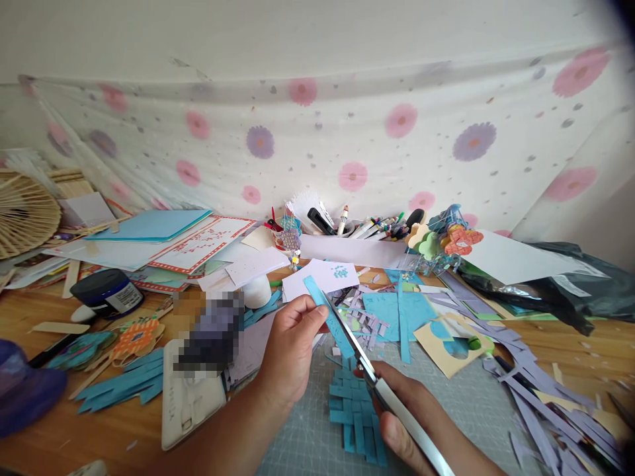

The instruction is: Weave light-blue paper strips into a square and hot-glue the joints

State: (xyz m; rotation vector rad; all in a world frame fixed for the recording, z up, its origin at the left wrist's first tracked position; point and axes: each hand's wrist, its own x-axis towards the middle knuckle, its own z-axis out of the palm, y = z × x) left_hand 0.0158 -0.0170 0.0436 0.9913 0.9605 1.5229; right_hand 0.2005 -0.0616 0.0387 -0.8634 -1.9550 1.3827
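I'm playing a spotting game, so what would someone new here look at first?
Probably the long silver scissors in the right hand, beside the bright blue paper strip pinched in the left hand. Just below them, a blue woven paper piece lies on the grey gridded mat. Behind everything, a white sheet with big pink and purple flowers hangs across the wall.

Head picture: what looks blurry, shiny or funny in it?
In the head view, a patch of big squares hides whatever is there; the purple thing at the left edge looks soft; the scissors and black plastic bag catch light; the top right corner is dark.
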